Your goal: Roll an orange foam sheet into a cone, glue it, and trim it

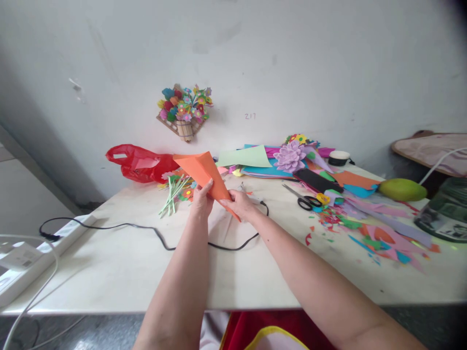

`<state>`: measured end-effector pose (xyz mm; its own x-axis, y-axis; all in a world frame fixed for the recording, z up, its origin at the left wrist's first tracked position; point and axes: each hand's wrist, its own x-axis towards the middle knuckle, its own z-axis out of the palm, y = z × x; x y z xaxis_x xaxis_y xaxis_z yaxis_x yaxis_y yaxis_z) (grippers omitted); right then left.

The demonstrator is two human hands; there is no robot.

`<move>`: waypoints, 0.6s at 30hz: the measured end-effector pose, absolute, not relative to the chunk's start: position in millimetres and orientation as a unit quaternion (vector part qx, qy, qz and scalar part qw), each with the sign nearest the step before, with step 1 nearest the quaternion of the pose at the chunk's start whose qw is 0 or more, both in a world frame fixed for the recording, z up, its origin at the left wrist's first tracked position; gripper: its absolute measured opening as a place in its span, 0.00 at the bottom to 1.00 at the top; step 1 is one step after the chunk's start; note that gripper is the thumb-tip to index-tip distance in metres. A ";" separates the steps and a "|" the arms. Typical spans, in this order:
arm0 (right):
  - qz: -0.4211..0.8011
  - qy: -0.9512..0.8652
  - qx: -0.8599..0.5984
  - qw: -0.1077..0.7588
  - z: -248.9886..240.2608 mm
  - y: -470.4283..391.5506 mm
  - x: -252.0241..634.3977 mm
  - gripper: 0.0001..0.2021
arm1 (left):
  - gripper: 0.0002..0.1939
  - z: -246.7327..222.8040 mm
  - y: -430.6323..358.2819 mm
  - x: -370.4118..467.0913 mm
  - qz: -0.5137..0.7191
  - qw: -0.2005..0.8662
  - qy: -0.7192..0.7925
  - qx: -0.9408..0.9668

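An orange sheet (207, 172), rolled or folded into a cone-like shape, is held up over the middle of the table. My left hand (203, 198) grips its near left side, with the thumb lying on the orange surface. Around the narrow lower end, my right hand (239, 203) has its fingers closed on the sheet. The wide end points up and to the left, away from me. Behind the hands a black cable (166, 243) runs across the table. Left of my left hand lie several pale green strips (172, 197).
A red plastic bag (144, 164) sits at the back left. Black-handled scissors (306, 200) lie right of centre. Coloured scraps (386, 240), a purple flower (290, 156), a green fruit (402, 189) and a glass jar (447, 211) crowd the right side. A white power strip (69, 243) runs along the left.
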<state>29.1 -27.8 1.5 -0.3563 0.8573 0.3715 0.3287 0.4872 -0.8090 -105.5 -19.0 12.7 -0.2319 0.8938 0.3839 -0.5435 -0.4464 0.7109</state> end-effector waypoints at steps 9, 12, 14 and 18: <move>0.285 -0.769 -0.392 0.418 2.2 -29.3 24.6 0.16 | 0.15 13.7 -23.0 -97.5 0.714 0.522 0.235 0.402; 0.237 -0.778 -0.415 0.408 11.5 -30.9 33.5 0.18 | 0.16 16.6 -23.2 -102.2 0.737 0.500 0.238 0.386; 0.152 -0.782 -0.471 0.378 18.3 -29.6 42.7 0.18 | 0.17 19.2 -23.3 -106.6 0.764 0.469 0.240 0.372; 0.000 -0.760 -0.597 0.256 25.9 -21.7 60.6 0.14 | 0.17 24.2 -23.6 -114.2 0.791 0.418 0.271 0.356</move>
<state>60.6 -21.7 25.9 -0.1560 0.9077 0.3895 0.9081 0.2869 -0.3049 -114.2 -23.6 24.2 -0.3970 0.8536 0.3372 -0.4673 -0.5042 0.7262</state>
